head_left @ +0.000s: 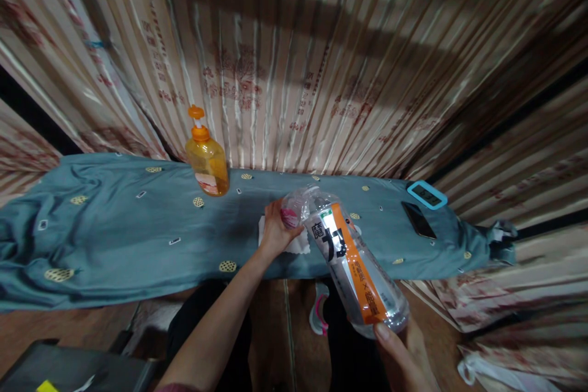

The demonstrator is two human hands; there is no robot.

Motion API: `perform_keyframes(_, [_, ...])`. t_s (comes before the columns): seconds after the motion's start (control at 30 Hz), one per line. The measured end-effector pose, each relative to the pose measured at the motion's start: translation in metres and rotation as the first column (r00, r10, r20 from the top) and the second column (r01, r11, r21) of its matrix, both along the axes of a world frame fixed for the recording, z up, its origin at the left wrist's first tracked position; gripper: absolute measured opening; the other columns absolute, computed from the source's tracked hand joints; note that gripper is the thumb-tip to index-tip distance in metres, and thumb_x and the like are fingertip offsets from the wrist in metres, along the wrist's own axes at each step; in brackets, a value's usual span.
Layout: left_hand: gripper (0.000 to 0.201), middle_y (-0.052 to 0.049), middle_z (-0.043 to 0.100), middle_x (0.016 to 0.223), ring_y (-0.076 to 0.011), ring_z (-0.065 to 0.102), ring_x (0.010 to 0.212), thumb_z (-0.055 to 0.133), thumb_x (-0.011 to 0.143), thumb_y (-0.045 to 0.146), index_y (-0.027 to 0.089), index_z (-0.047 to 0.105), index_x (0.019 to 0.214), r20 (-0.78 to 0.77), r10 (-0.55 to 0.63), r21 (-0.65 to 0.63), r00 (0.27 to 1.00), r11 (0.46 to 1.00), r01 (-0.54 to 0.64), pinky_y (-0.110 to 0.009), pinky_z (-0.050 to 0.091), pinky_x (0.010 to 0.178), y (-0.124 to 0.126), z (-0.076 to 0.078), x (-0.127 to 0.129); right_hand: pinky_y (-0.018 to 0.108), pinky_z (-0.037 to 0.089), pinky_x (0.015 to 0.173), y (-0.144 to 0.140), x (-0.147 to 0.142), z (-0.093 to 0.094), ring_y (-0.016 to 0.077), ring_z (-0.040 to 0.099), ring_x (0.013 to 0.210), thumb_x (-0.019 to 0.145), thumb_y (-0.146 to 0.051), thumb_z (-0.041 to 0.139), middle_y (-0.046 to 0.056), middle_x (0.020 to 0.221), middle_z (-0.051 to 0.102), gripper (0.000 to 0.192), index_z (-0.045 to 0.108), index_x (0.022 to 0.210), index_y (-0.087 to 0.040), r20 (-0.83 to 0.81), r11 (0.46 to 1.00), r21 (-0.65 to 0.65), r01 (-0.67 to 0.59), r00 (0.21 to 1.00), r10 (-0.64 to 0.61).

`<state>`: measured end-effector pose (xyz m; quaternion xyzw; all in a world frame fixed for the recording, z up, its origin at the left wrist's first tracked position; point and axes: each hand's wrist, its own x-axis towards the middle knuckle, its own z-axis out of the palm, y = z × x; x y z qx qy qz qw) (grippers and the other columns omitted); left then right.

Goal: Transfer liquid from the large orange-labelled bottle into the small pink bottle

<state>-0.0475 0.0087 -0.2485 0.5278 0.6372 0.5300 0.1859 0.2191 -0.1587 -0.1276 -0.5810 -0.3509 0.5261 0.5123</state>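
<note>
A large clear plastic bottle point(356, 269) with an orange and silver label is tilted between my two hands, above the table's front edge. My right hand point(404, 349) grips its base at the lower right, with the thumb along the side. My left hand point(275, 229) is closed at the bottle's upper end, beside a pink part point(289, 217) that looks like its cap. Clear plastic around the neck blurs the exact finger contact. Beneath my left hand, a white tissue or cloth point(301, 244) lies partly hidden on the table.
A blue-green pineapple-print cloth point(114, 226) covers the narrow table. An orange pump bottle point(209, 165) stands at the back left. On the right lie a dark phone point(418, 219) and a blue-framed digital clock point(427, 195). Patterned curtains point(275, 73) hang close behind.
</note>
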Motion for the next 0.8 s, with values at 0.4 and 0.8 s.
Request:
perform_keyframes(0.4, [0.081, -0.015, 0.08, 0.144, -0.0447, 0.075, 0.142, 0.105, 0.07, 0.025, 0.022, 0.073, 0.144, 0.028, 0.012, 0.012, 1.0, 1.0, -0.013, -0.068, 0.061, 0.128, -0.002, -0.004, -0.002, 0.054, 0.066, 0.118, -0.002, 0.009, -0.018, 0.0474, 0.088, 0.134, 0.071, -0.069, 0.114, 0.013, 0.128, 0.1, 0.073, 0.089, 0.126, -0.027, 0.078, 0.999, -0.005, 0.033, 0.996, -0.033])
perform_keyframes(0.8, [0.086, -0.017, 0.08, 0.147, -0.0452, 0.075, 0.145, 0.107, 0.07, 0.029, 0.021, 0.074, 0.149, 0.043, 0.007, -0.014, 0.999, 1.0, -0.006, -0.067, 0.06, 0.131, -0.003, -0.003, -0.002, 0.056, 0.065, 0.122, 0.001, 0.018, -0.027, 0.0478, 0.089, 0.133, 0.079, -0.06, 0.11, 0.013, 0.122, 0.1, 0.07, 0.091, 0.138, -0.027, 0.084, 1.0, 0.021, -0.022, 0.996, 0.021])
